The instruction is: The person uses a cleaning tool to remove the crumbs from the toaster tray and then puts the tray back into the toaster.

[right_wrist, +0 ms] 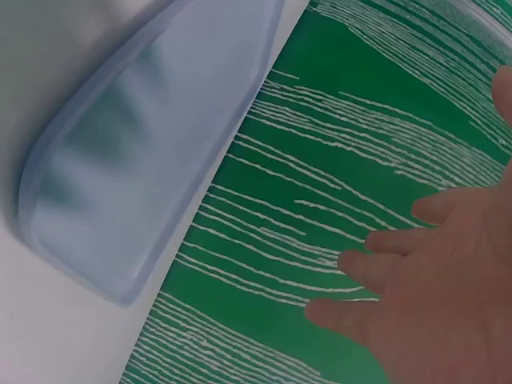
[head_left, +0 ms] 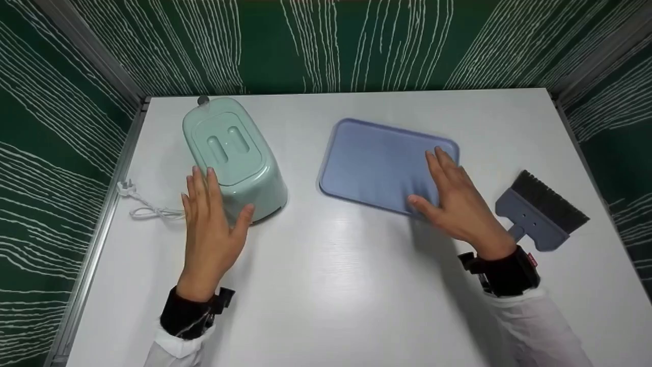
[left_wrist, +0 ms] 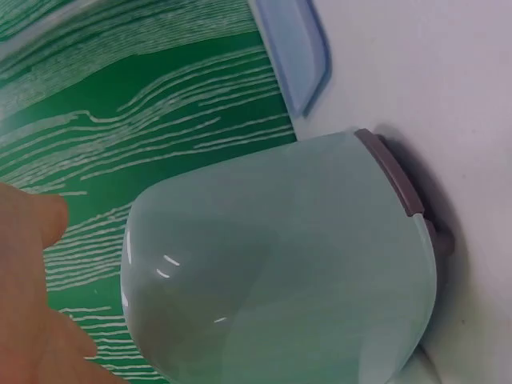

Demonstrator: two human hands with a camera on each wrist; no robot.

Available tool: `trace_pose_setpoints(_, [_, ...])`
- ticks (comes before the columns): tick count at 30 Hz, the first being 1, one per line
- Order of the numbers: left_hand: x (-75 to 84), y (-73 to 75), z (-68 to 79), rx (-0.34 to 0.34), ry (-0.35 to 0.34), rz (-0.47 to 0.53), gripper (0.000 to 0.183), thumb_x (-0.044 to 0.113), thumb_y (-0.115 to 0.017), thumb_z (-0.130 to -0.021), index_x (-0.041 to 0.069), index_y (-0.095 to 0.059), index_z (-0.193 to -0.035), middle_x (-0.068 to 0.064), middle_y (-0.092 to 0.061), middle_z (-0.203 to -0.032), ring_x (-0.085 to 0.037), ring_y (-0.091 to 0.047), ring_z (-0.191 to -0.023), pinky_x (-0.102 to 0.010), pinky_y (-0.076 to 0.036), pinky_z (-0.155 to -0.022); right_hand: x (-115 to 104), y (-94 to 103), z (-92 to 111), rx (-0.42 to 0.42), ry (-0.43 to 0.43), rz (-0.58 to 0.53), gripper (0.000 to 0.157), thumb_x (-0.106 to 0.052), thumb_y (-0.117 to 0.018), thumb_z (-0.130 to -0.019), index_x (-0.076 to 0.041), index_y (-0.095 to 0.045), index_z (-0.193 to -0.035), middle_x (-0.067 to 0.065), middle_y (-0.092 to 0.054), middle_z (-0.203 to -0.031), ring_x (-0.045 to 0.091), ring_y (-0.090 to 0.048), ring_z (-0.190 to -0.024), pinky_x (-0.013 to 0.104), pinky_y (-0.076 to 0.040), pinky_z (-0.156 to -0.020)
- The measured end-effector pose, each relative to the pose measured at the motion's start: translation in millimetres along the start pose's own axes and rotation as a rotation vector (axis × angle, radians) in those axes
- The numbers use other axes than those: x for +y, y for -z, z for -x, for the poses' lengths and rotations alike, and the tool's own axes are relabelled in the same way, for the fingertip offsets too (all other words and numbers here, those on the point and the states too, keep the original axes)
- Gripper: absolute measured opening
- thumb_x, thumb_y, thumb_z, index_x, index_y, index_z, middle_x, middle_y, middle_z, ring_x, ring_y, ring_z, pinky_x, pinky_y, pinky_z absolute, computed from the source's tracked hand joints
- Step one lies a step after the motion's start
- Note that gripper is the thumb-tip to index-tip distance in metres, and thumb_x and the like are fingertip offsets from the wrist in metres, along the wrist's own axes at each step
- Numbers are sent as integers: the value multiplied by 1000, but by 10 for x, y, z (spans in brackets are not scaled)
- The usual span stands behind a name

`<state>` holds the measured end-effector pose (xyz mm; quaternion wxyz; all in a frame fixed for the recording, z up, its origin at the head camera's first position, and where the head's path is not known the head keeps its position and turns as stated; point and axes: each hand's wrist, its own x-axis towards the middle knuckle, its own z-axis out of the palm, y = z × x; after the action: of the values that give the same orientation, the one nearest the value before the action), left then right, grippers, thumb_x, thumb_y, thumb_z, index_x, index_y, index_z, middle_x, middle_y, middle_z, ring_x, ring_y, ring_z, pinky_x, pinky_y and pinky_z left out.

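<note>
Fingers straight, my left hand (head_left: pixel 208 234) overlaps the near left side of a mint-green, toaster-shaped appliance (head_left: pixel 272 178) in the head view. The appliance has a lid with two long recesses and a dark knob at its far end. In the left wrist view, its rounded end (left_wrist: pixel 272 264) fills the middle, beside part of the hand (left_wrist: pixel 28 296). My right hand (head_left: pixel 461 204) is held over the right end of a blue tray (head_left: pixel 377 163), fingers extended and nothing gripped. The right wrist view shows that hand (right_wrist: pixel 432 296) apart from the tray (right_wrist: pixel 160 152), which bears its shadow.
A wide blue-grey brush (head_left: pixel 542 211) with dark bristles lies at the right, its handle partly hidden by my right wrist. A white cord with a plug (head_left: pixel 127 188) lies left of the appliance. Green, white-streaked panels (head_left: pixel 351 46) border the white table (head_left: pixel 326 285).
</note>
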<state>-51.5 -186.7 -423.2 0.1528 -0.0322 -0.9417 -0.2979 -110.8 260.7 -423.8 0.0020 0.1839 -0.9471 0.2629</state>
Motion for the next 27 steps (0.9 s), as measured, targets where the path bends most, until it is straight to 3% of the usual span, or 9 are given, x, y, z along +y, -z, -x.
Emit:
trace_pose_setpoints(5, [-16, -16, -12, 33, 10, 44, 93, 42, -62, -105, 0, -7, -167, -26, 1, -172, -41, 4, -159, -60, 2, -126, -114, -105, -72, -52, -3, -88, 87, -44, -62, -105, -7, -14, -168, 19, -10, -173, 47, -16, -156, 67, -20, -122])
trace_pose_setpoints(12, [-40, -50, -47, 90, 55, 99, 89, 43, -58, -107, 0, -7, -167, -26, -1, -172, -37, -1, -160, -56, -3, -128, -317, -248, -239, -143, 17, -219, 84, -47, -55, -108, -12, -8, -169, 13, -7, -175, 33, -9, -160, 58, -16, -126])
trace_pose_setpoints(19, [-74, -132, -88, 167, 133, 264, 85, 39, -55, -108, 4, -5, -168, -18, 0, -174, -29, -5, -160, -53, -16, -127, -472, -431, -424, -177, 35, -321, 84, -49, -53, -109, -12, -8, -169, 13, -9, -174, 30, -10, -160, 53, -14, -128])
trace_pose_setpoints(27, [-126, -181, -108, 198, 179, 305, 84, 40, -53, -109, 4, -4, -167, -20, -2, -174, -26, -3, -160, -47, -12, -128, -620, -634, -616, -202, 20, -496, 82, -49, -52, -109, -14, -8, -169, 10, -12, -174, 29, -16, -159, 55, -21, -126])
